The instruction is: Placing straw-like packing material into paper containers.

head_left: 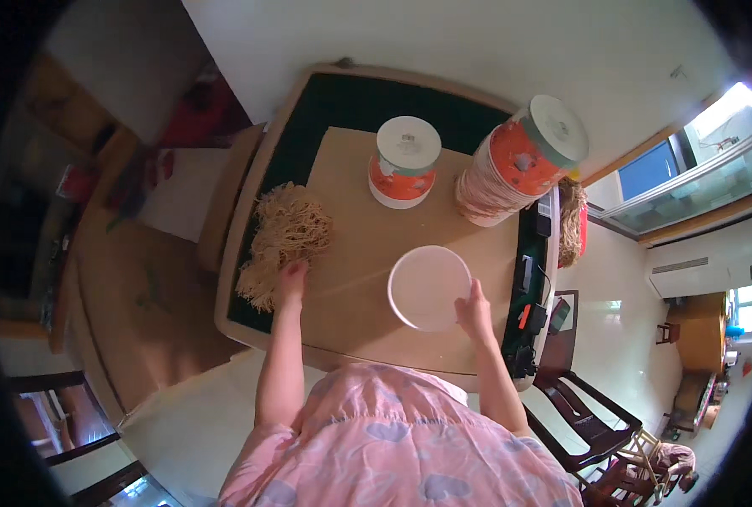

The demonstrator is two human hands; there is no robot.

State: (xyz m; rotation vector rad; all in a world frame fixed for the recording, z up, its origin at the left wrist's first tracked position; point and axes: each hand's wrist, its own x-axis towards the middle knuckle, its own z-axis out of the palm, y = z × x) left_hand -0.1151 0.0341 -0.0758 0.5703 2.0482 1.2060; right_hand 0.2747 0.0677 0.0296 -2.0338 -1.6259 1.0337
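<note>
I've got right hand pinching the white tub by its rim; tangled tan strands lie left, touching left hand, can't tell from here if it's gripping.

Rough matt strands, smooth tub

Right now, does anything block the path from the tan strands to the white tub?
No, nothing visible: only brown cardboard lies between the tan strands at the left hand and the white tub. The orange-and-white containers stand farther back, off that line.
</note>
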